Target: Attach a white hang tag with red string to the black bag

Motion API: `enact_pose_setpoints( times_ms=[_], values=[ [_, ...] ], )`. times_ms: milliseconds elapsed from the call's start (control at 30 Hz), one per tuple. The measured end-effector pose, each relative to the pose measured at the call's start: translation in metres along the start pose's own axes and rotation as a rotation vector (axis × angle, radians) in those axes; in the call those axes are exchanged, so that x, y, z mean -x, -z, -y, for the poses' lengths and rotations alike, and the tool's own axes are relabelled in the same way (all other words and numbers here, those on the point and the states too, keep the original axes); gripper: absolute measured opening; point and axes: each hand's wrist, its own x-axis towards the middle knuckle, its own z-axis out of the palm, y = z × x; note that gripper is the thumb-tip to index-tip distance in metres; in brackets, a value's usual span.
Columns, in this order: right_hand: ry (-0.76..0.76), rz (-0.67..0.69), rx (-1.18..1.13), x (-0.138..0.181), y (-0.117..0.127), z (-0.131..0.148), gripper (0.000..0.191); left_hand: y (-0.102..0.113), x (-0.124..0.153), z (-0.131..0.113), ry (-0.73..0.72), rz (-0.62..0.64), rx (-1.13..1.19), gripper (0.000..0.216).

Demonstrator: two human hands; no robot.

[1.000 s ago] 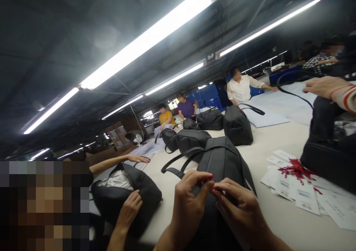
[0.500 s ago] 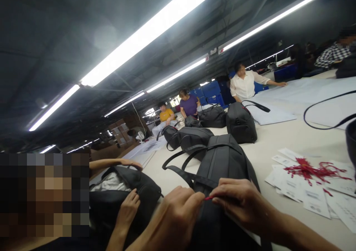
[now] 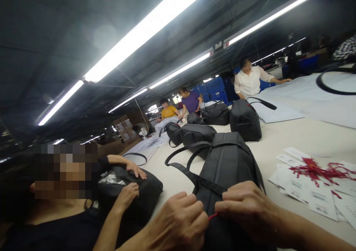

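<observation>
Stretched between my two hands is a short bit of red string (image 3: pixel 213 216). My left hand (image 3: pixel 182 219) is closed, its fingertips pinching one end. Opposite it, my right hand (image 3: pixel 247 208) pinches the other end, close to a black strap (image 3: pixel 205 180). Both hands are over a black bag (image 3: pixel 225 158) that lies on the table in front of me. Whatever else the string passes through is hidden by my fingers.
White tags (image 3: pixel 319 199) with a heap of red strings (image 3: pixel 314 169) lie at the right. More black bags (image 3: pixel 244 121) stand farther back on the pale table (image 3: pixel 286 136). At my left a co-worker's hands (image 3: pixel 129 195) rest on another black bag (image 3: pixel 151 184).
My hands have come down slightly, and the red string still spans between them. The co-worker at left has shifted into fuller view, with one hand farther over the bag there.
</observation>
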Motion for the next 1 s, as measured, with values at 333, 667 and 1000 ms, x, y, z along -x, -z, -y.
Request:
enact_pose_setpoints(
  times_ms=[333,667,1000],
  values=[
    [0.059,-0.002,0.001,0.004,0.007,0.004,0.029,0.001,0.000,-0.001,-0.052,-0.015,0.001,0.023],
    [-0.076,-0.146,-0.043,0.003,-0.001,-0.002,0.027,0.009,-0.008,0.004,0.089,0.058,0.078,0.016],
    [-0.239,-0.498,0.179,0.005,-0.010,0.012,0.028,0.020,-0.012,0.005,0.209,-0.133,0.119,0.015]
  ],
)
